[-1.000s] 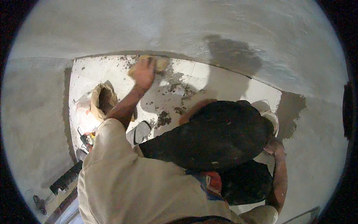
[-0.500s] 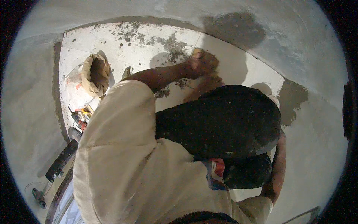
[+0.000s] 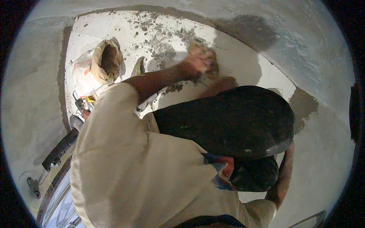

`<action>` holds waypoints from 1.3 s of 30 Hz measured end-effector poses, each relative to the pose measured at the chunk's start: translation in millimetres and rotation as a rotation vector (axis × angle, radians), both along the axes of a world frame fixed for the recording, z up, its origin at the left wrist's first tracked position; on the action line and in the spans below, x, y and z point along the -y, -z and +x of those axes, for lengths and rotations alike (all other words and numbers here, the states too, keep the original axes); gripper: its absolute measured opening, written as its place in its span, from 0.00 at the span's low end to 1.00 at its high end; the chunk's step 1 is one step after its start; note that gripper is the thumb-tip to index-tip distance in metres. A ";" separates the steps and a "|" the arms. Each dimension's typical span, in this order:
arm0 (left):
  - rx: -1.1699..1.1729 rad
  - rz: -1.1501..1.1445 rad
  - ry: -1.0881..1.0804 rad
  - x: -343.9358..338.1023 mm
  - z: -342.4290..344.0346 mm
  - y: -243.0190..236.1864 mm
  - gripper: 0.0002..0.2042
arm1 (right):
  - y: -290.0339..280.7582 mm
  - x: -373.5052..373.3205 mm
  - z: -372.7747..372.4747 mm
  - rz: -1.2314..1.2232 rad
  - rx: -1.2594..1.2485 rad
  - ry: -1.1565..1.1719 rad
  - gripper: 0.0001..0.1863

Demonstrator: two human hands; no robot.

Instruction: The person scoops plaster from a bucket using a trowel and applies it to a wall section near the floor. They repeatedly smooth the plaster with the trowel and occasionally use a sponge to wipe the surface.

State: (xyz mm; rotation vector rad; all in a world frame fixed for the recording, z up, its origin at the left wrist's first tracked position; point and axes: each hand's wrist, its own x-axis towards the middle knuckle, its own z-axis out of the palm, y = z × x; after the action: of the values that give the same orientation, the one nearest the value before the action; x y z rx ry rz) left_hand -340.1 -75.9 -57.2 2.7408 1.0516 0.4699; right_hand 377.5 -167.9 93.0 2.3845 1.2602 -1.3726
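My left hand [image 3: 201,62], blurred by motion, is closed on a yellowish sponge-like block [image 3: 196,46] and holds it low against the white tiled floor [image 3: 239,62]. Grey crumbs and smears of mortar [image 3: 163,51] lie on the tiles to the left of this hand. Just below it, a bare foot [image 3: 222,84] shows beyond my bent knee in black trousers [image 3: 228,121]. My right forearm [image 3: 285,178] reaches up along the outer side of the knee. The leg hides my right hand, so its fingers do not show.
An open paper-lined sack [image 3: 93,72] stands at the left, with a narrow mortar-coated tool [image 3: 138,66] beside it. Power tools [image 3: 81,104] lie below the sack. Grey plastered walls [image 3: 323,152] curve around the floor, with a damp patch [image 3: 304,106] at the right.
My left hand has moved left over the tiles with the sponge-like block. The whole view has shifted, so more of the floor near the sack shows. My right arm stays beside the knee.
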 end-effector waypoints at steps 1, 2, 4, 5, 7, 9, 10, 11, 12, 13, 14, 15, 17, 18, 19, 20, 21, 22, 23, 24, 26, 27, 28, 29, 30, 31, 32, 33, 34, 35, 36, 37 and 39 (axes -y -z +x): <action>-0.008 -0.032 0.010 12.6 15.4 16.6 0.21 | 2.4 -3.6 3.3 -0.014 -0.003 0.010 0.31; -0.021 -0.055 0.033 17.1 32.1 27.6 0.23 | 8.8 -2.5 10.0 -0.017 -0.008 0.028 0.31; -0.196 -0.161 0.030 41.6 31.3 37.1 0.26 | 11.7 -9.4 13.7 -0.043 -0.020 0.052 0.32; -0.267 -0.249 0.060 43.0 30.9 33.3 0.27 | 11.7 -2.8 18.2 -0.046 -0.018 0.080 0.32; -0.311 -0.477 0.153 55.0 4.9 25.9 0.28 | 9.5 1.9 28.4 -0.056 -0.021 0.116 0.32; -0.262 -0.412 0.217 75.6 -34.7 24.6 0.29 | 20.8 15.4 39.7 -0.058 -0.044 0.159 0.32; -0.194 -0.314 0.232 84.8 -51.3 17.8 0.30 | 19.0 12.8 39.8 -0.068 -0.044 0.162 0.33; -0.255 -0.361 0.249 90.3 -62.8 12.9 0.30 | 16.4 6.0 40.9 -0.080 -0.042 0.162 0.33; -0.312 -0.390 0.317 76.0 -57.8 -11.8 0.30 | 10.7 35.4 59.2 -0.071 -0.030 0.215 0.33; -0.366 -0.443 0.322 80.0 -67.7 -27.2 0.30 | 6.1 24.3 56.3 -0.084 -0.027 0.210 0.33; -0.320 -0.332 0.269 98.6 -90.6 -5.5 0.29 | 7.1 12.8 56.0 -0.091 -0.047 0.181 0.33; -0.295 -0.229 0.187 134.8 -128.2 30.4 0.28 | 21.9 -15.4 49.3 -0.077 -0.054 0.171 0.34; -0.364 -0.231 0.163 151.8 -172.0 48.4 0.26 | 32.4 -7.8 56.3 -0.070 -0.046 0.208 0.34; -0.463 -0.351 0.177 147.8 -188.0 40.9 0.26 | 30.2 -0.7 56.7 -0.080 -0.039 0.213 0.34; -0.560 -0.469 0.190 144.1 -202.4 32.1 0.25 | 24.5 6.0 56.1 -0.088 -0.032 0.221 0.33; -0.657 -0.589 0.189 150.3 -222.3 27.4 0.25 | 20.3 4.8 53.8 -0.095 -0.028 0.216 0.33; -0.552 -0.497 0.068 166.1 -250.3 24.1 0.25 | 23.0 1.3 49.6 -0.108 -0.039 0.208 0.33; -0.557 -0.547 -0.020 180.5 -278.2 20.4 0.25 | 27.2 -6.7 44.6 -0.119 -0.049 0.192 0.33; -0.560 -0.593 -0.114 195.4 -301.9 10.7 0.25 | 30.6 -17.7 41.3 -0.125 -0.058 0.175 0.32; -0.673 -0.789 -0.173 206.7 -320.9 3.7 0.25 | 37.6 -24.7 35.9 -0.136 -0.072 0.156 0.32; -0.633 -0.485 -0.187 183.5 -284.5 -23.1 0.16 | 6.1 -22.1 37.1 -0.147 -0.011 0.162 0.31; -0.591 -0.478 -0.225 160.1 -260.9 -42.7 0.16 | -1.2 -14.6 37.5 -0.149 0.001 0.182 0.31; -0.562 -0.492 -0.292 156.4 -239.2 -59.2 0.17 | 1.3 -19.7 32.7 -0.164 -0.001 0.168 0.31; -0.432 -0.450 -0.346 151.6 -213.0 -65.2 0.17 | 4.0 -24.2 28.5 -0.175 -0.006 0.161 0.31; -0.307 -0.392 -0.396 139.3 -185.2 -67.4 0.18 | 5.5 -24.3 26.4 -0.184 -0.008 0.159 0.30; -0.206 -0.348 -0.338 129.8 -158.1 -68.2 0.18 | 6.2 -26.5 23.1 -0.190 -0.013 0.162 0.30; -0.095 -0.302 -0.268 120.4 -128.2 -66.1 0.18 | 3.7 -25.3 23.0 -0.195 -0.006 0.165 0.30; -0.090 -0.259 -0.239 119.4 -93.9 -58.5 0.18 | 2.9 -27.9 20.1 -0.204 -0.005 0.161 0.30; -0.105 -0.208 -0.198 129.8 -79.2 -48.4 0.18 | 1.1 -30.0 18.4 -0.211 -0.003 0.158 0.29; -0.118 -0.158 -0.159 141.0 -64.7 -37.2 0.18 | -1.8 -30.8 17.1 -0.215 0.003 0.156 0.29; -0.154 -0.097 -0.107 155.5 -60.9 -28.5 0.18 | -5.2 -29.0 17.0 -0.216 0.004 0.159 0.29; -0.189 -0.041 -0.057 172.4 -58.8 -19.5 0.18 | -8.8 -28.6 16.0 -0.223 0.008 0.158 0.29; -0.130 -0.103 -0.024 201.7 -73.2 -0.1 0.18 | -10.9 -33.7 12.5 -0.224 0.004 0.155 0.28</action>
State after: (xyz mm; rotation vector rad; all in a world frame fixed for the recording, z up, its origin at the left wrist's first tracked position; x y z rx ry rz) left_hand -413.4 -277.6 -57.0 2.7010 1.1070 0.2360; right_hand 390.0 -134.2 103.8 2.3670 0.8826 -1.4628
